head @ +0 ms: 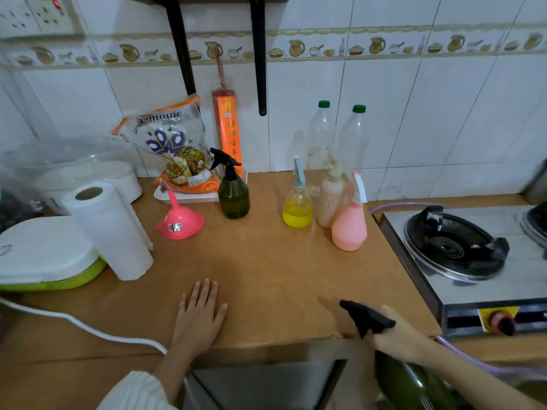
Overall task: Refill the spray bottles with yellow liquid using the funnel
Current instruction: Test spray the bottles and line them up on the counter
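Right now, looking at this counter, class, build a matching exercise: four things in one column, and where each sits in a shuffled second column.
Things:
1. pink funnel
2. pink spray bottle
3. paper towel roll
4. dark green spray bottle

Places:
A. held in the right hand, below the counter edge
B. nearest the stove
C. upside down, left of the upright green bottle
D. beside the white-lidded container

Pairs: 1-C, 2-B, 3-D, 4-A

White glazed tiles (384, 113) covered the wall, crossed by a border strip (325, 48) of painted jugs and bowls. Two dark brackets (260, 54) hung down it. A brown surface (266, 261) ran beneath, a gas stove (461, 250) beside it.
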